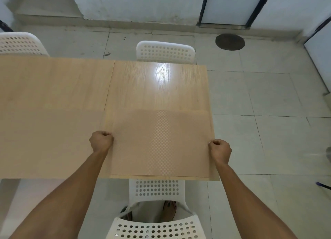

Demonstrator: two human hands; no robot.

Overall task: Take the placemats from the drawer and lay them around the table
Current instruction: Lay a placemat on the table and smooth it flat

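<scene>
Now both hands, left point(101, 140) and right point(220, 149), fingers apparently pinching the placemat's point(159, 142) edges on the table point(53, 95).

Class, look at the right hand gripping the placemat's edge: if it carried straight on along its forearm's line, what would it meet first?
Probably only the bare table. The right hand points up and left over the placemat it pinches; nothing stands there.

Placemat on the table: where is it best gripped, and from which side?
The placemat lies flat; pinch its left and right edges from the sides, as the left hand and right hand do, keeping it level.
</scene>
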